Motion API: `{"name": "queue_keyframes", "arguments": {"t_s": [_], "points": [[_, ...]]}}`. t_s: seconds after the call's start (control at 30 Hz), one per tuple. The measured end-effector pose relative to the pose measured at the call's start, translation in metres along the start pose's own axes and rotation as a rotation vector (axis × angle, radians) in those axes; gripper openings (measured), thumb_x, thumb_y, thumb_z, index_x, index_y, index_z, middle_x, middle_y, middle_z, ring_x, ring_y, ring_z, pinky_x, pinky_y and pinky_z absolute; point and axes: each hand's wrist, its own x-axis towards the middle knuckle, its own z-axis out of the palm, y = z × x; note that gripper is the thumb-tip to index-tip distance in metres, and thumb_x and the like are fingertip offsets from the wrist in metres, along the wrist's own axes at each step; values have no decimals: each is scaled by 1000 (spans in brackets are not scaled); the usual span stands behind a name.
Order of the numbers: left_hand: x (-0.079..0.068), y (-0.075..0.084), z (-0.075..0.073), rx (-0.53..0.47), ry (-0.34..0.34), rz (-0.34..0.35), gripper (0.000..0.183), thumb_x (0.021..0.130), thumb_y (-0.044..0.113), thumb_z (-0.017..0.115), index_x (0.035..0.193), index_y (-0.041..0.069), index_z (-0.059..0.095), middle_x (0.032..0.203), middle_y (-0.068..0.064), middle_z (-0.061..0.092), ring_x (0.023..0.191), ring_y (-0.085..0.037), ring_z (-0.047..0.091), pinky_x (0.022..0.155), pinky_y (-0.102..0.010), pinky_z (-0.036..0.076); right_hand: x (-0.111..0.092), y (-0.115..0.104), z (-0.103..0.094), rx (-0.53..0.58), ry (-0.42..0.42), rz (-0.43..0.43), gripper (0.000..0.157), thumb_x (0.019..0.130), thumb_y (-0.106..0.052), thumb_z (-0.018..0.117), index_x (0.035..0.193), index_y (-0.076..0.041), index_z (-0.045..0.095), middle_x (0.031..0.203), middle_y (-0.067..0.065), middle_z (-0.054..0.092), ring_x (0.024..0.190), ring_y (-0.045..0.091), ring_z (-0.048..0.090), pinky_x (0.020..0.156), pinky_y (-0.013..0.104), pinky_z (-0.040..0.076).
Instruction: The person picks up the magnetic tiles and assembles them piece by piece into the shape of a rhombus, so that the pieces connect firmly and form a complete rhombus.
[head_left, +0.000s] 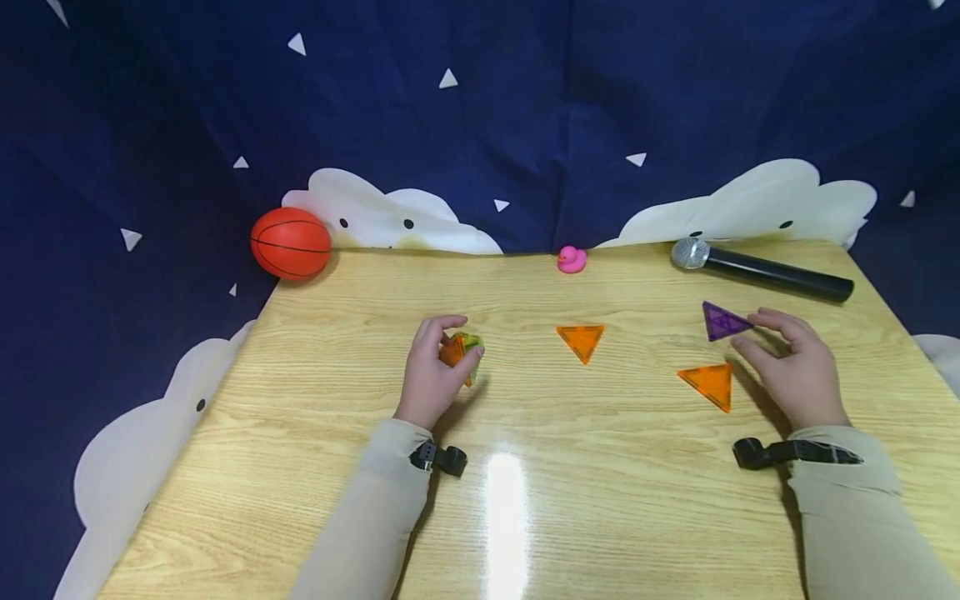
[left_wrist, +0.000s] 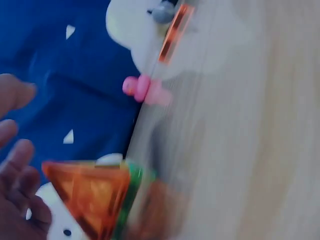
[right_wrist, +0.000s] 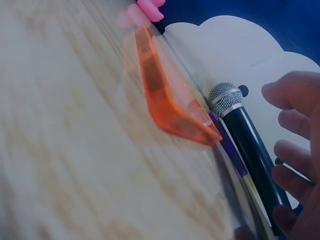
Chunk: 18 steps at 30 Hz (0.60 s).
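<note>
A small upright shape of orange and green magnetic tiles (left_wrist: 90, 197) stands on the table at centre left. My left hand (head_left: 433, 367) curves loosely around it, with thumb and index finger spread; in the left wrist view the visible fingers are apart from the tiles. Over the right side, my right hand (head_left: 802, 371) has its fingers loosely bent. Its fingertips overlap the tip of a purple triangular tile (head_left: 723, 322) in the head view. Beside that hand lies an orange triangular tile (head_left: 711, 385). Another orange triangle (head_left: 582, 342) lies between the hands.
A black microphone (head_left: 780, 273) with a silver head lies at the back right. At the back edge sits a pink rubber duck (head_left: 572, 260). A red ball (head_left: 291, 243) rests at the back left corner. A dark blue curtain (head_left: 510, 108) hangs behind the wooden table (head_left: 637, 517).
</note>
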Motion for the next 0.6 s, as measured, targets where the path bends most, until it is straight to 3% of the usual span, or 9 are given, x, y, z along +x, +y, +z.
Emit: {"name": "queue_keyframes", "arguments": {"t_s": [0.2, 0.33, 0.47, 0.6], "points": [[-3, 17, 15, -58, 48, 177, 33, 88, 10, 75, 118, 12, 61, 120, -6, 56, 99, -39, 52, 72, -43, 50, 4, 8, 1, -18, -37, -27, 65, 99, -37, 62, 150, -2, 43, 164, 15, 22, 149, 44, 18, 116, 63, 15], [-4, 26, 24, -92, 25, 251, 33, 88, 9, 75, 118, 11, 62, 124, -4, 58, 103, -33, 54, 76, -49, 48, 8, 11, 0, -51, -87, -49, 69, 100, -38, 59, 154, -1, 36, 167, 13, 12, 150, 46, 8, 116, 66, 9], [-5, 30, 35, -110, -10, 273, 34, 88, 9, 75, 119, 11, 62, 126, -6, 59, 106, -26, 56, 78, -46, 49, 10, 12, 0, -88, -129, -12, 73, 101, -42, 56, 156, -2, 29, 166, 18, 13, 149, 49, 11, 114, 68, 12], [-5, 34, 48, -103, -47, 251, 35, 88, 9, 74, 120, 11, 62, 128, -8, 60, 109, -29, 56, 81, -47, 50, 11, 12, 1, -145, -173, 47, 75, 100, -48, 53, 157, -4, 29, 159, 28, 26, 142, 55, 23, 108, 70, 21]]}}
